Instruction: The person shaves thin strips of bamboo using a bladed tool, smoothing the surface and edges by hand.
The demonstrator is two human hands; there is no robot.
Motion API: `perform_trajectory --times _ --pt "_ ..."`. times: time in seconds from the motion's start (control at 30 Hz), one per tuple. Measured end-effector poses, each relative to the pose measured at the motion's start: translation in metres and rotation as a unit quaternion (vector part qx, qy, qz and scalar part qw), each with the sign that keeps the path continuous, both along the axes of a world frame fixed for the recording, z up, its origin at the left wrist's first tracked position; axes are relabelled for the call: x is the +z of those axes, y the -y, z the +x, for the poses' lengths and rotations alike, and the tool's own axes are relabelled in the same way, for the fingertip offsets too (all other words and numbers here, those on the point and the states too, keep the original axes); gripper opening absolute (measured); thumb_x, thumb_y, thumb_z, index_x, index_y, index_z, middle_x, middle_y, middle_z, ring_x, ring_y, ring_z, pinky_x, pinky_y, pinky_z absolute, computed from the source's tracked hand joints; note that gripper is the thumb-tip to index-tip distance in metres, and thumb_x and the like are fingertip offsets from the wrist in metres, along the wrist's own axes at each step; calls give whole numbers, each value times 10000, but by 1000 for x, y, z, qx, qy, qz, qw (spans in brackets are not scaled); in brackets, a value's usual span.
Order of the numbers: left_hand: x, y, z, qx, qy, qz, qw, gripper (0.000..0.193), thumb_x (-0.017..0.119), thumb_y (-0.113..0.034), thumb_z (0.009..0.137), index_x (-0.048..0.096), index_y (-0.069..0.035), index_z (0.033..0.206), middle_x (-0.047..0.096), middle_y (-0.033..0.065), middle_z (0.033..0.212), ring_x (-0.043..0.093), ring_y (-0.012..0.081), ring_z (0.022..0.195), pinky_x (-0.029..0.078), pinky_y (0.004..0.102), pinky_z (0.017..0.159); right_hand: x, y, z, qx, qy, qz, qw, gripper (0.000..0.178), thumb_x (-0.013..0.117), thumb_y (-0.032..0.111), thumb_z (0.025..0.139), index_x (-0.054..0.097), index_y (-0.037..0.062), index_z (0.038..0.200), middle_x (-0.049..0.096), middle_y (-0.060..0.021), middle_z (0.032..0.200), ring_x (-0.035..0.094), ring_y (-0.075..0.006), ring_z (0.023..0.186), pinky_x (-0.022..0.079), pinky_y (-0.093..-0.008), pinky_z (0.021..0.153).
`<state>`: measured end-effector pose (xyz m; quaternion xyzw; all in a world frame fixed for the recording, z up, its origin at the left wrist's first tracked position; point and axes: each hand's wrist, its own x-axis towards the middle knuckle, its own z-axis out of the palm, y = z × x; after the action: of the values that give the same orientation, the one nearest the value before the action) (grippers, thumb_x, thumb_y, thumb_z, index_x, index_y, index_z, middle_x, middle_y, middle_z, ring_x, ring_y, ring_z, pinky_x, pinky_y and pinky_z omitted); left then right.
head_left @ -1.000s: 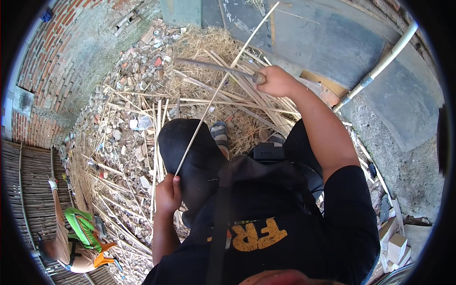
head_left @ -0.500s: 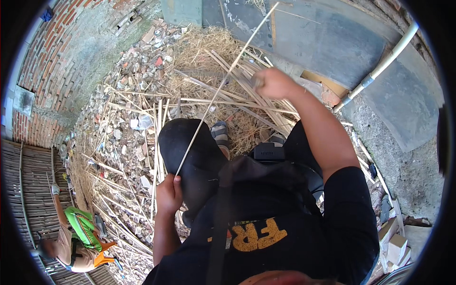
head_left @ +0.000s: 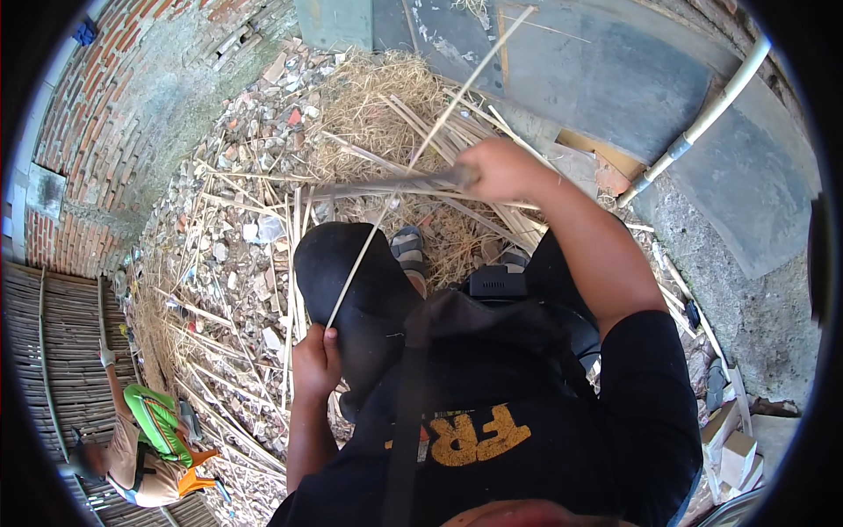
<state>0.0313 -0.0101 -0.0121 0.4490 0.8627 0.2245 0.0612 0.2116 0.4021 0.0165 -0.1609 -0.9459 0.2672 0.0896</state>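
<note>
My left hand (head_left: 316, 362) is closed round the near end of a long, thin bamboo strip (head_left: 358, 262), beside my left knee. From there the strip slants up and away to the right, past my knee. My right hand (head_left: 505, 173) grips the handle of a machete (head_left: 435, 182). Its dark, long blade points left and crosses the strip about midway. The blade is a little blurred, and whether it touches the strip I cannot tell.
Split bamboo strips (head_left: 509, 215) and pale shavings (head_left: 378, 97) lie in front of my feet. Stony rubble (head_left: 237, 237) spreads to the left. Grey panels (head_left: 606, 79) and a pole (head_left: 702, 123) stand ahead right. At the lower left another person (head_left: 145, 461) sits on an orange stool.
The machete has come into clear view, its blade now lying across the strip. My right hand has shifted slightly left and nearer. My left hand stays almost in place.
</note>
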Motion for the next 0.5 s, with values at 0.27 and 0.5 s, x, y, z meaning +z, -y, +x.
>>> perform_trajectory --times 0.27,0.5 --pt "4 0 2 2 2 -4 1000 372 495 -289 1068 493 -35 797 550 251 616 571 497 599 410 547 535 -7 -27 7 -111 -2 -18 994 165 669 185 811 710 99 946 709 -145 833 690 -342 800 538 -459 744" --pt "2 -2 1 -8 -1 1 1000 359 501 -280 1064 495 -35 801 555 254 623 572 501 603 406 558 538 -5 8 -5 -27 13 64 998 167 695 159 787 710 120 948 697 -129 802 684 -303 769 540 -441 733"
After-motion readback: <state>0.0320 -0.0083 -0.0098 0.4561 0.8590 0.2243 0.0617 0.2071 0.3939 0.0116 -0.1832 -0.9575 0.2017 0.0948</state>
